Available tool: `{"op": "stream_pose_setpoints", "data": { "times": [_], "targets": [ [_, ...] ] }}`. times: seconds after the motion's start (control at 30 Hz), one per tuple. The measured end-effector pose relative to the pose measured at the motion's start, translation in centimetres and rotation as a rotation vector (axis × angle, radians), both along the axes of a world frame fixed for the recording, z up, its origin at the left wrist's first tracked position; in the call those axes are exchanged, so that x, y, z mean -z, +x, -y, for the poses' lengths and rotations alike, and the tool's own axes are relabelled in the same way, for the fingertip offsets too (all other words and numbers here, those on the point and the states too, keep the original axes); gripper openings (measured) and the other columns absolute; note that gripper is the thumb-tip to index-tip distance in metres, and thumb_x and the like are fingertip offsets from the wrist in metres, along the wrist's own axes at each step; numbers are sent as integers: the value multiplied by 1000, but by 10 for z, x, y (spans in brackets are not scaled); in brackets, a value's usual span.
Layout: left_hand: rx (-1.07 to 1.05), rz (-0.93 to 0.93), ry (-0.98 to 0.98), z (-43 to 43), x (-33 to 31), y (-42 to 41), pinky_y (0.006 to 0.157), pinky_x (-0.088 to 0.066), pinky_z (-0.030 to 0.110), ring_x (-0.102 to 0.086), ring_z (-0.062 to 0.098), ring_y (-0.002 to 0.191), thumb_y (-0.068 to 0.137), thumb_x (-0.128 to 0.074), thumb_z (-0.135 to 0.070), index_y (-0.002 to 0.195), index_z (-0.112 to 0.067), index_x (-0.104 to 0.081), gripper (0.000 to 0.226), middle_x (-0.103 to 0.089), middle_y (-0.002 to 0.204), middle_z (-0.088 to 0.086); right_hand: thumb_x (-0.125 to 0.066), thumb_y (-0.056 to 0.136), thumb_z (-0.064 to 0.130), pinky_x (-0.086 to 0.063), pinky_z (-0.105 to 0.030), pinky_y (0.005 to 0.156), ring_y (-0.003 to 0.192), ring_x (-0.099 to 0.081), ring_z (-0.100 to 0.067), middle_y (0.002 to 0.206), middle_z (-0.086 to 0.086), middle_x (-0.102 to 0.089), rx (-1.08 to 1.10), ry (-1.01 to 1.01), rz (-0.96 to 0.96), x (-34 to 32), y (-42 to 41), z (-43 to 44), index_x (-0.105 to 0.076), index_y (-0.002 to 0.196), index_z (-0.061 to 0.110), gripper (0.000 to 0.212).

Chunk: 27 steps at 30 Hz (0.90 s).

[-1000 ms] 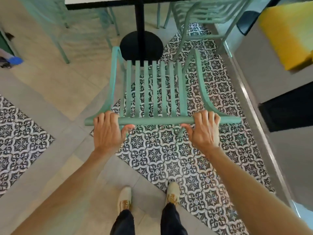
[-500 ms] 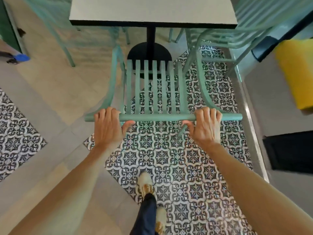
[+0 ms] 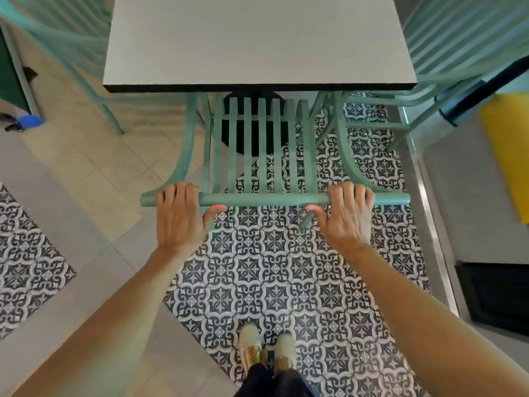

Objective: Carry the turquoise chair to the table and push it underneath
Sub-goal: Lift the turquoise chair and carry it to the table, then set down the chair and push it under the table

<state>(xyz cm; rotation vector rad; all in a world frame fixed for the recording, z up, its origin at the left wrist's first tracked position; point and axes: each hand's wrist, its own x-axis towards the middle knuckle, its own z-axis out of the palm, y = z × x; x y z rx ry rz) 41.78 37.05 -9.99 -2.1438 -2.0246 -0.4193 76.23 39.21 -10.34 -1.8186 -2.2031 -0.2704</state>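
Note:
The turquoise chair [image 3: 262, 156] with a slatted back and curved arms stands in front of me. My left hand [image 3: 179, 216] grips the left part of its round top rail, and my right hand [image 3: 347, 217] grips the right part. The pale table [image 3: 257, 38] with a black edge is just ahead. The far part of the chair is hidden beneath the table edge. The table's black round base shows through the slats.
Other turquoise chairs stand at the table's left [image 3: 71, 53] and right [image 3: 446, 61]. A grey counter with a yellow cushion [image 3: 506, 150] runs along the right. Patterned tile covers the floor below me, where my two shoes [image 3: 266, 351] are together.
The chair and my hands have moved forward to the table, and the chair's far part now sits beneath its edge. My feet have come together.

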Motion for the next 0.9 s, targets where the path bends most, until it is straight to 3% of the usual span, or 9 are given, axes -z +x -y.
{"op": "stream_pose_setpoints", "data": {
  "times": [0.13, 0.43, 0.67, 0.9],
  "targets": [
    [-14, 13, 17, -22, 1, 6, 80, -34, 46, -46, 31, 84, 101, -21, -73, 93, -3, -59, 80, -57, 93, 16, -16, 104, 70, -36, -44, 83, 85, -40, -25, 95, -10, -52, -31, 44, -10, 3, 7, -28, -50, 100, 13, 66],
    [-39, -7, 98, -50, 0, 38, 76, -32, 43, -47, 29, 78, 102, -23, -70, 90, -1, -59, 79, -57, 87, 16, -14, 104, 71, -33, -44, 82, 86, -39, -26, 98, -13, -54, -86, 48, 3, 9, 39, -78, -51, 100, 11, 71],
    [-43, -11, 66, -49, -2, 40, 77, -32, 44, -45, 30, 80, 100, -32, -70, 93, -3, -57, 72, -56, 90, 16, -26, 102, 74, -39, -46, 84, 87, -47, -28, 101, -11, -58, -78, 2, 10, 6, 39, -76, -58, 102, 10, 72],
    [-58, 6, 17, -49, 1, 36, 79, -34, 44, -42, 27, 83, 96, -47, -68, 95, -5, -56, 63, -54, 93, 13, -30, 101, 73, -39, -45, 88, 93, -47, -26, 104, -10, -56, -90, -36, -17, -8, 36, -70, -50, 107, 13, 63]
  ]
}}
